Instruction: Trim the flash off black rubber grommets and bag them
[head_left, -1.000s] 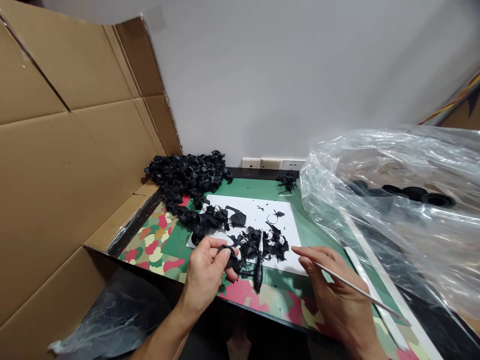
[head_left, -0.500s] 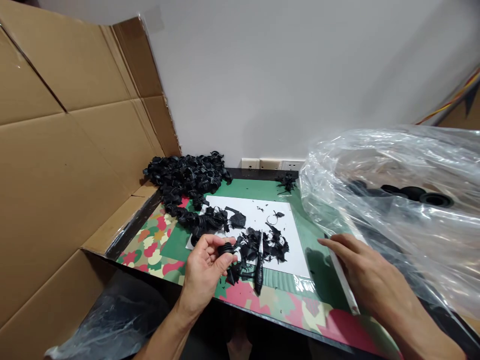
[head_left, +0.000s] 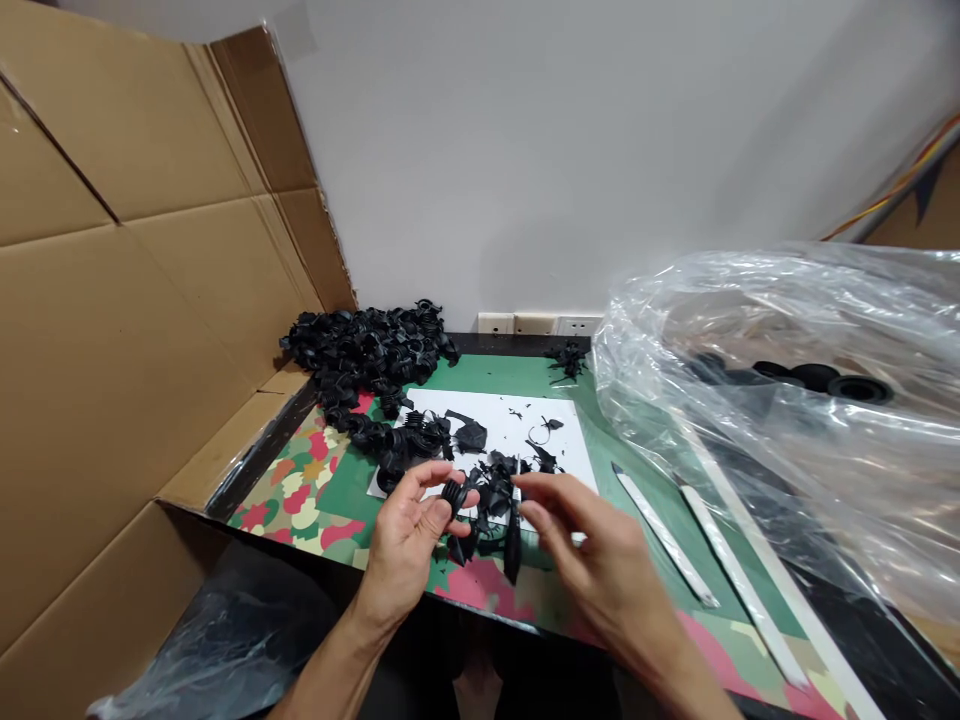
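Note:
My left hand [head_left: 409,540] pinches a small ribbed black rubber part [head_left: 452,494] between thumb and fingertips, just above the near edge of the white sheet [head_left: 510,425]. My right hand [head_left: 592,555] hovers beside it with its fingers spread and nothing in them, over a heap of black rubber scraps [head_left: 499,485]. A dark pointed tool [head_left: 512,535] lies on the table between the two hands. A thin white blade [head_left: 660,535] lies on the mat to the right of my right hand.
A large pile of black rubber parts [head_left: 367,350] sits at the back left of the camouflage-patterned mat [head_left: 300,490]. Cardboard walls [head_left: 135,300] stand on the left. A clear plastic bag [head_left: 787,400] holding black parts fills the right. Another white strip [head_left: 742,580] lies beside the blade.
My right hand has put the thin white blade down on the mat at the right and come back left, empty, to the black part in my left hand.

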